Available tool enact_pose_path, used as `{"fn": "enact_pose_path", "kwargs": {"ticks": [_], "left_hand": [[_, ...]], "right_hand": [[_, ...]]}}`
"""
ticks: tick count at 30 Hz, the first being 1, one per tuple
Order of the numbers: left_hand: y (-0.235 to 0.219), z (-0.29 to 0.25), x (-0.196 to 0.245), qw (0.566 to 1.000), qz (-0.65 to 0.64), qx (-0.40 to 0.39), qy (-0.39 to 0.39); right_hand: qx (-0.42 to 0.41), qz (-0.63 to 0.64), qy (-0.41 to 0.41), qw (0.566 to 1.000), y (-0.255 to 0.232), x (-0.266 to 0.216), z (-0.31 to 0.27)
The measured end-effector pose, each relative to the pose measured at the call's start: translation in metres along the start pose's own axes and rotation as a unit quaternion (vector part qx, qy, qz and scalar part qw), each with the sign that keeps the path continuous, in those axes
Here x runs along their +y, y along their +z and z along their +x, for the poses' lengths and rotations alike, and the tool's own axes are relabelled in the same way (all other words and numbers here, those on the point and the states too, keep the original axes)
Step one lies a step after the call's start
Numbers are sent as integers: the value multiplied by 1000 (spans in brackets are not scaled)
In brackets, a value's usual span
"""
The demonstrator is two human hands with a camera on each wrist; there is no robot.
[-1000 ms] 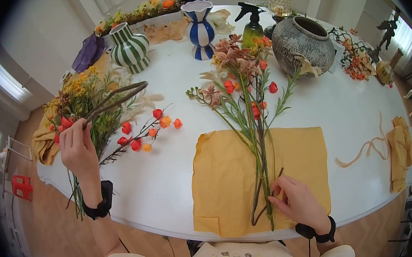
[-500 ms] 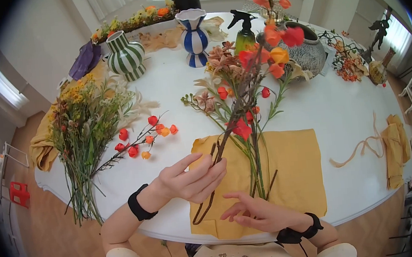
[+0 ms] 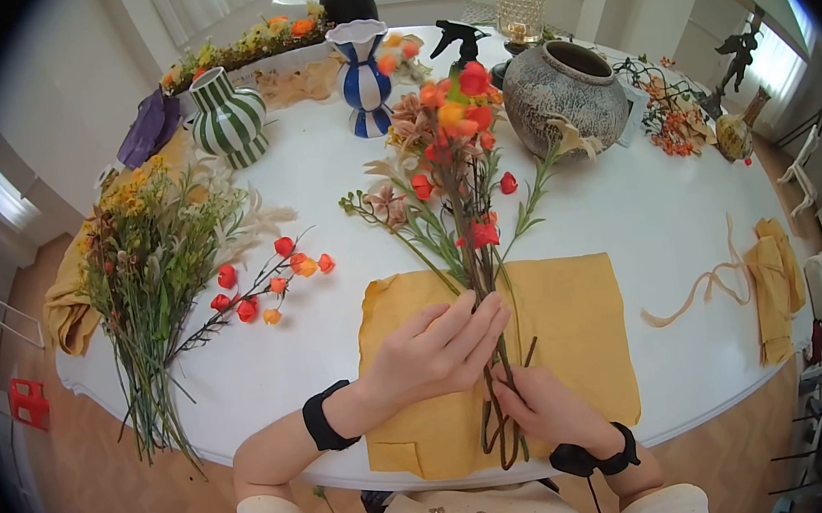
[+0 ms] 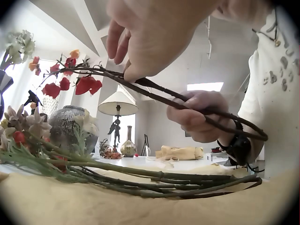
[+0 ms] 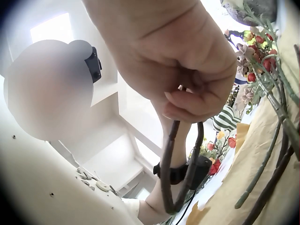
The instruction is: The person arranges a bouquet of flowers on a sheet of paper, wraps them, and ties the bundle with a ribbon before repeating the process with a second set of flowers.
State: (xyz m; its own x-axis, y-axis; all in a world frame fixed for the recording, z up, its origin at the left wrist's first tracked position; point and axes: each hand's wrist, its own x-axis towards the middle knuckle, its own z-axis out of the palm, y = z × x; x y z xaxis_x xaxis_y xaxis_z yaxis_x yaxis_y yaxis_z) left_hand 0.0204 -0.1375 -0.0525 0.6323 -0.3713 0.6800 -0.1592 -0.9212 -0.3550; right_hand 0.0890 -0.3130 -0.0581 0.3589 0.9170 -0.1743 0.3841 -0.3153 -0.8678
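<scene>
My left hand pinches an artificial flower branch, its red and orange blossoms pointing away from me. Lower down, my right hand curls its fingers round the same brown stem, which is bent back into a narrow loop at its end. The branch is held above a sheet of yellow wrapping paper. On that paper lie several green and brown stems with dusty-pink flowers and red buds, partly covered by the branch in the head view.
A mixed bunch and a red-orange sprig lie left. Behind stand a green-striped vase, a blue-striped vase and a grey pot. Folded yellow paper and ribbon lie right.
My left hand has brought the flower branch from the left bunch over to the wrapping paper. My right hand has left the lower stems and taken hold of the branch's bent stem.
</scene>
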Motion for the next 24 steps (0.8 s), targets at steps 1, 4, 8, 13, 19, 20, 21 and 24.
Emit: {"fn": "enact_pose_path", "kwargs": {"ticks": [1,4,8,13,19,20,21,24], "left_hand": [[3,-4,1,1000,0,1,0],[8,-15,4,995,-4,-91,-43],[14,-26,8,963,-118,-218,-103],[18,-37,9,926,-230,-266,-135],[28,-42,17,923,-278,-243,-108],[31,-45,20,916,-273,-272,-114],[34,-46,23,907,-268,-301,-119],[36,-49,21,910,-287,-276,-117]], "right_hand": [[0,-1,0,1000,-3,5,-2],[10,53,60,997,-5,20,-6],[57,52,74,994,-3,15,-4],[98,-100,36,989,10,38,0],[104,-171,33,979,13,47,1],[87,-212,51,972,14,46,1],[69,-253,69,963,15,44,1],[80,-272,69,956,18,41,1]]}}
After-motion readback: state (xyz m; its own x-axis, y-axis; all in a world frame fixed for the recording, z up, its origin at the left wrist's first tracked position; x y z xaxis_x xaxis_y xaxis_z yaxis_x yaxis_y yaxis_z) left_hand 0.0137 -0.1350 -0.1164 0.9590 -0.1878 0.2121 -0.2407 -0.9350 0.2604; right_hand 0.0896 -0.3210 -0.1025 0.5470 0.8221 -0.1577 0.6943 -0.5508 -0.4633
